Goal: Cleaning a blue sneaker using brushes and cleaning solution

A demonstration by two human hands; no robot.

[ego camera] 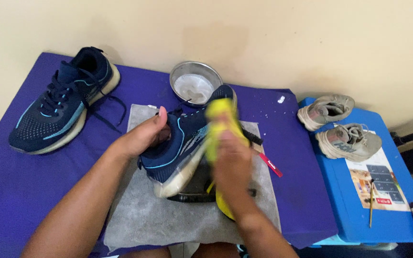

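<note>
My left hand [144,136] grips the heel end of a navy running shoe [187,138] with light blue trim, held tilted on its side above a grey cloth mat [168,215]. My right hand [233,165] is closed on a yellow cloth [218,122] pressed against the shoe's side; the cloth is blurred with motion. A dark brush-like object [192,193] lies on the mat under the shoe, partly hidden.
The matching navy shoe [63,102] lies at the far left of the purple-covered table [20,186]. A metal bowl of white foam [195,85] stands by the wall. A red-handled tool [269,164] lies right of the mat. Two grey shoes [338,126] rest on a blue box [397,224].
</note>
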